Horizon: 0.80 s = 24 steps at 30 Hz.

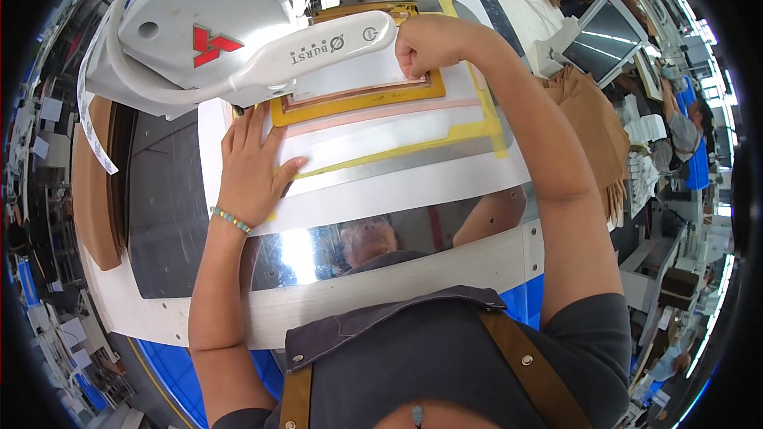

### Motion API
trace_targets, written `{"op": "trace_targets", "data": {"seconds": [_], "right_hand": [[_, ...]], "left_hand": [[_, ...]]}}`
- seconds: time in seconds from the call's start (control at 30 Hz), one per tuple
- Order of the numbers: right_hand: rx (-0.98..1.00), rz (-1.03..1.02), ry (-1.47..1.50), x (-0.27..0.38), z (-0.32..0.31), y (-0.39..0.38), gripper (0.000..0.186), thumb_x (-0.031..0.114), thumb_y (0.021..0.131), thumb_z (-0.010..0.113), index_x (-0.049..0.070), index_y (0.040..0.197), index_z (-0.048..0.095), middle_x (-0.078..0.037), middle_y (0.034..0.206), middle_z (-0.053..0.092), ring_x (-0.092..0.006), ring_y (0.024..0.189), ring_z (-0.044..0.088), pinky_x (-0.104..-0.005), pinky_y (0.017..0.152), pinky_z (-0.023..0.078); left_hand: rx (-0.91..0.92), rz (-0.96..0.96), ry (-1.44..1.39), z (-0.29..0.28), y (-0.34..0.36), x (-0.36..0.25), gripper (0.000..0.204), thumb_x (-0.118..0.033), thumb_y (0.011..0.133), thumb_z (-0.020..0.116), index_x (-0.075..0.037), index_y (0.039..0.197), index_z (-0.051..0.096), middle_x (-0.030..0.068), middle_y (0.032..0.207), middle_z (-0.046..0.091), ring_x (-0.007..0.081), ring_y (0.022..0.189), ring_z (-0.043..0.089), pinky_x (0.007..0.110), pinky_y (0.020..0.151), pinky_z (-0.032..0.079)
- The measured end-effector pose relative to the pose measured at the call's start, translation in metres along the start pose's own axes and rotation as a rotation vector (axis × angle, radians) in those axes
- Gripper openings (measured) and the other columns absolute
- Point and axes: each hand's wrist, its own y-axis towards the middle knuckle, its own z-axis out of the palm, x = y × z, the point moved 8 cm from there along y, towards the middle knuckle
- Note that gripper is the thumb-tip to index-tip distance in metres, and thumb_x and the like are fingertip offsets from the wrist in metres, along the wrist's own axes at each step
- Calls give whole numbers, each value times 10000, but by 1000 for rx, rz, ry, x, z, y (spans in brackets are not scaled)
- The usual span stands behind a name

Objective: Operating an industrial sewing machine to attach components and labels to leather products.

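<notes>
My left hand (256, 160) lies flat with its fingers spread, on a white sheet (373, 195) beside the left end of a yellow frame (362, 111). At that frame's right side, my right hand (435, 44) is closed, with its fingers curled down at the inner edge. Whatever it may pinch is hidden. Inside the frame is a white surface with a thin brownish border. Strips of yellow tape (405, 148) run across the sheet in front of the frame. Over the frame reaches a long white lamp (318, 48), its rounded end close to my right hand.
A large white machine head (187, 20) stands at the far left. Shiny metal plates (163, 206) surround the sheet. Brown leather-like pieces lie at the left (103, 199) and in a stack (592, 115) at the right. A tilted screen (604, 36) stands at the far right.
</notes>
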Motion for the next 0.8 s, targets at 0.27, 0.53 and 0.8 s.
{"op": "trace_targets", "data": {"seconds": [0.27,0.53,0.8], "right_hand": [[8,47,-30,2,2,5,113,65,734,776,78,842,807,-64,841,785,-206,773,721,-379,659,553],[50,-74,-70,10,7,-5,153,28,832,686,80,928,793,-79,1023,735,-230,920,712,-382,790,565],[-184,29,-408,20,1,-16,196,40,920,583,-55,935,753,-175,1183,685,-348,1043,715,-468,893,580]], "left_hand": [[6,-29,4,-1,1,-1,719,-536,1025,602,-15,1520,572,253,1674,375,425,1571,284,523,1300,178],[32,-27,11,0,1,-1,707,-499,1025,603,-16,1537,535,247,1691,352,431,1590,259,520,1281,204],[-14,-11,-2,1,2,-2,703,-470,1013,628,-29,1550,524,239,1704,337,419,1601,250,517,1290,196]]}}
